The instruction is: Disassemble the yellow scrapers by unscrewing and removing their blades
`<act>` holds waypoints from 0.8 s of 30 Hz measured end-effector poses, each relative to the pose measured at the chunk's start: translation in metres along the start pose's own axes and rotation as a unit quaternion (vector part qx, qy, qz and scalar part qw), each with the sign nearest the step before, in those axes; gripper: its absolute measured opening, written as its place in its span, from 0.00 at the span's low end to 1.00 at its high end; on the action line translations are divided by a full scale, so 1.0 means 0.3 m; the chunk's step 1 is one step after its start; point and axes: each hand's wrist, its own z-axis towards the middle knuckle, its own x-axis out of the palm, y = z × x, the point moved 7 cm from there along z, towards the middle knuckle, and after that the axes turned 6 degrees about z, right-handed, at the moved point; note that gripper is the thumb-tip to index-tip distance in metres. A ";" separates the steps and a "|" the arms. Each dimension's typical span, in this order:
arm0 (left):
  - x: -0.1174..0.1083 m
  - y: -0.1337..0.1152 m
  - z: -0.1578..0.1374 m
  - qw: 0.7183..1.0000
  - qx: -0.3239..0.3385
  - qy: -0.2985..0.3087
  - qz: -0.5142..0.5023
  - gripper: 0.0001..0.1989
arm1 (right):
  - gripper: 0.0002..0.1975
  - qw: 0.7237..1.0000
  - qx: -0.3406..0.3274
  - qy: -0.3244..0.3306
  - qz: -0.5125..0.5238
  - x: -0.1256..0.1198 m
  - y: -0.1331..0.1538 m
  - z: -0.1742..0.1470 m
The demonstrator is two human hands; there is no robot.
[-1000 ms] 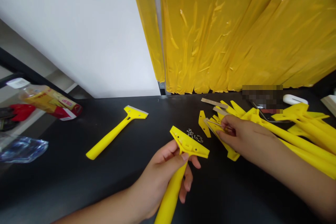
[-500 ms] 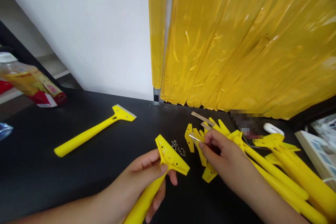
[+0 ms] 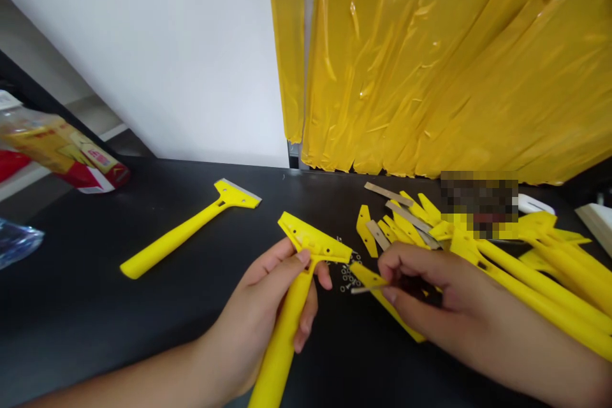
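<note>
My left hand (image 3: 282, 293) is closed round the neck of a yellow scraper handle (image 3: 280, 344), its flat head tilted up with holes and no blade on it. My right hand (image 3: 430, 293) pinches a thin metal blade (image 3: 366, 290), seen nearly edge-on, just right of that head. A yellow cover plate (image 3: 404, 319) shows by the right fingers; whether they touch it I cannot tell. Small screws and nuts (image 3: 345, 278) lie between the hands. Beyond the right hand lie more yellow cover plates (image 3: 367, 233) and loose blades (image 3: 387, 194).
A scraper with its blade fitted (image 3: 186, 229) lies on the black table (image 3: 76, 306) to the left. Several yellow handles (image 3: 540, 280) are piled at right. A bottle (image 3: 71, 146) and clear plastic (image 3: 19, 242) are far left. Yellow sheeting (image 3: 406, 64) and a white panel (image 3: 167, 44) stand behind.
The right hand, with the blade, has come lower and away from the loose plates and blades. The left hand has raised the handle's head slightly. The view has shifted a little.
</note>
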 end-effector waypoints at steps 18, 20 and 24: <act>0.003 0.008 0.012 0.999 0.000 0.023 0.023 0.17 | 0.06 0.901 -0.076 -0.188 -0.383 -0.056 -0.081 0.006; 0.003 0.005 0.011 1.000 0.002 0.022 0.021 0.16 | 0.07 0.891 -0.061 -0.204 -0.400 -0.059 -0.111 0.010; 0.007 0.009 0.012 1.000 0.001 0.024 0.015 0.16 | 0.05 0.881 -0.060 -0.217 -0.416 -0.046 -0.128 0.005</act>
